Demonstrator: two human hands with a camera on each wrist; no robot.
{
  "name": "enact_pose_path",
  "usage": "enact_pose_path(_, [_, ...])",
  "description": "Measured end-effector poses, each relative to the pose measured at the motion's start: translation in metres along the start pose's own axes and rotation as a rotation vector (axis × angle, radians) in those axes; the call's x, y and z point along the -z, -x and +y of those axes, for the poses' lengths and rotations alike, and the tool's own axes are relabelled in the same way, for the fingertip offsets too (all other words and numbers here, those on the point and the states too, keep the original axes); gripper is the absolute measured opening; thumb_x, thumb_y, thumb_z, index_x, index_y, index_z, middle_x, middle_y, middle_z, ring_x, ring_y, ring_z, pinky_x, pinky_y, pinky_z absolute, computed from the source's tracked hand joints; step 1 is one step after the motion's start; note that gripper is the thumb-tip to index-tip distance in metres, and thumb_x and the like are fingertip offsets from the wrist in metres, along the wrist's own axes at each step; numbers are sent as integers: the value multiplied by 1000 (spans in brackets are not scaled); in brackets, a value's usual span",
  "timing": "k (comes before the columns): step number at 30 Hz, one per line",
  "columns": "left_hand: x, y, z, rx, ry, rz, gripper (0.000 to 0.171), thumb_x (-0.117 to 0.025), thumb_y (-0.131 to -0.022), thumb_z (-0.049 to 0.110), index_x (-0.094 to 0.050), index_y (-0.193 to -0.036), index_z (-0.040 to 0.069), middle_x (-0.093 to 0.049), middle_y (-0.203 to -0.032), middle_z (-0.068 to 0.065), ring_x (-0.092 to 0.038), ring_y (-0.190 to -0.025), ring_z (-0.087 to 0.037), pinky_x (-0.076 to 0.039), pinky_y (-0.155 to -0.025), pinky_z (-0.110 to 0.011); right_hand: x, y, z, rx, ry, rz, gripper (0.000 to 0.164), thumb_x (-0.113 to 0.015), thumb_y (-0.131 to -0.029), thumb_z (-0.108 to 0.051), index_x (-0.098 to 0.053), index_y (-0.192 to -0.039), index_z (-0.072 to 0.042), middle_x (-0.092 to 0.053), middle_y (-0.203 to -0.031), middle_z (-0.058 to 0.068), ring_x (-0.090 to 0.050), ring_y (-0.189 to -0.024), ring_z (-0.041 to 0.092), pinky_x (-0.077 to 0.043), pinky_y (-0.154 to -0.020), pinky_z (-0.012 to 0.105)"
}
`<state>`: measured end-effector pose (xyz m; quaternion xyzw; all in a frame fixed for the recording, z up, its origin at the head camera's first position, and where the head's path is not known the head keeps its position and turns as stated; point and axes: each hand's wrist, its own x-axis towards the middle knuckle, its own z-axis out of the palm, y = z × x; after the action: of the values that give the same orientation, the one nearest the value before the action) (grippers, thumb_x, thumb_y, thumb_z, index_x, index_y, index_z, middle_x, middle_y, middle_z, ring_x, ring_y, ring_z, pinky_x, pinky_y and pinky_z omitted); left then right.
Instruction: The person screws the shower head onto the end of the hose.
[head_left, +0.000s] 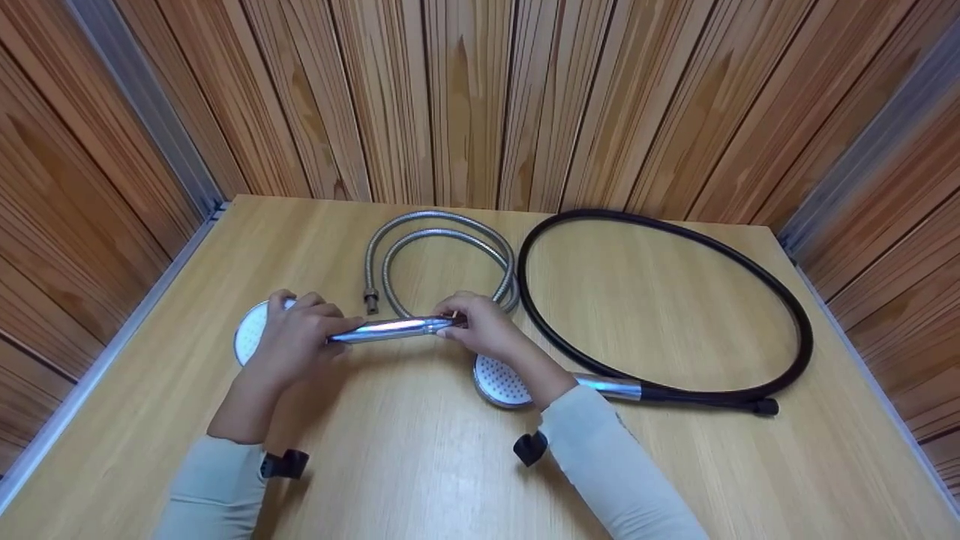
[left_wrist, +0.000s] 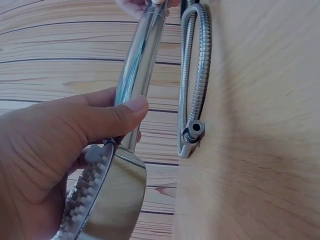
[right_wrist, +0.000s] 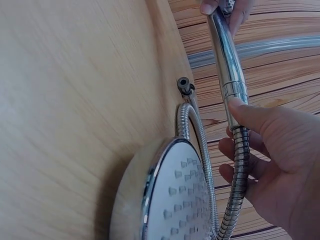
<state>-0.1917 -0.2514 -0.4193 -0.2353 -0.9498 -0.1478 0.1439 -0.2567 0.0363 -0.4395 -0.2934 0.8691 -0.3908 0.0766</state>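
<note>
A chrome shower head (head_left: 386,330) with a white nozzle face is held above the table, its face to the left. My left hand (head_left: 296,330) grips the handle close to the head, with the thumb along the chrome in the left wrist view. At the handle's other end my right hand (head_left: 484,322) pinches the smooth collar (right_wrist: 235,115), thumb on it. A coiled steel shower hose (head_left: 435,215) runs up to this collar. Its free end, a metal fitting (right_wrist: 185,85), lies on the table. Whether the collar is fully threaded on cannot be seen.
Below my right forearm lies a second shower head (head_left: 501,381), face up, joined to a black hose (head_left: 799,307) looped on the right side of the table (head_left: 405,465). Wood-patterned panels (head_left: 465,97) stand behind and at both sides.
</note>
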Motion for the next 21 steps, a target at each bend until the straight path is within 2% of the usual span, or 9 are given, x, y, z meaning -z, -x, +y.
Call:
enact_pose_path(6, [-1,-2,-7,19,49,-27,43,-85,-73,8,-75,-113,20,-71,-88,2,-50,-91,-21,-21,-92,-57,0,-3,1,7,18,-1,24,-71,-88,-7,-71,-112,-9,-62,-102,2,-58,-92,16,-49,-80,29])
enact_pose_path(14, [-10,-1,-17,89,152,-92,39,-83,-77,11,-76,-113,23,-71,-88,6,-50,-92,-19,-17,-97,-58,-4,-5,2,30,29,-38,23,-67,-91,-5,-69,-114,-7,-63,-106,6,-58,-100,20,-47,-89,34])
enact_pose_path(21, [-20,-3,-21,139,173,-139,37,-84,-77,16,-76,-112,24,-71,-87,8,-48,-92,-17,-17,-98,-56,-5,-7,3,24,63,-76,22,-63,-92,1,-69,-111,-7,-65,-106,6,-57,-102,21,-46,-91,37])
